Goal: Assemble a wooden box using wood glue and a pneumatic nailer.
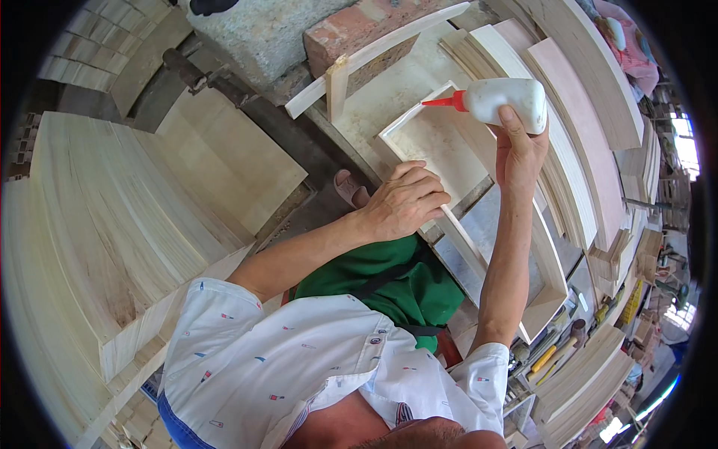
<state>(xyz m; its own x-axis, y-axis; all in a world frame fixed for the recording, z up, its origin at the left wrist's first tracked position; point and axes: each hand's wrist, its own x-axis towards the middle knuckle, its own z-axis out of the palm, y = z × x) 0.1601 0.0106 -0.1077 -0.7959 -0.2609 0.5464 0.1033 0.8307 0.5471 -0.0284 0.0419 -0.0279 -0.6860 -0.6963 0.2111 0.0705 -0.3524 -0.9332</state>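
My right hand [520, 150] is wrapped round a white squeeze bottle [508, 102] with a red pointed nozzle. The bottle lies tilted on its side, nozzle to the left, with its tip at the upper edge of a long wooden box frame [467, 239]. A wet-looking white line runs along the frame's edge near that tip. My left hand [407, 198] is closed over the near long side of the frame, fingers curled across the board. Part of that board is hidden under the hand, and my right forearm crosses over the frame.
Tall stacks of pale boards [112, 224] stand at the left. More long boards [576, 142] lie at the right, beyond the frame. A stone block [254, 37] and a red brick [366, 34] sit at the back. Hand tools [553, 352] lie at the lower right.
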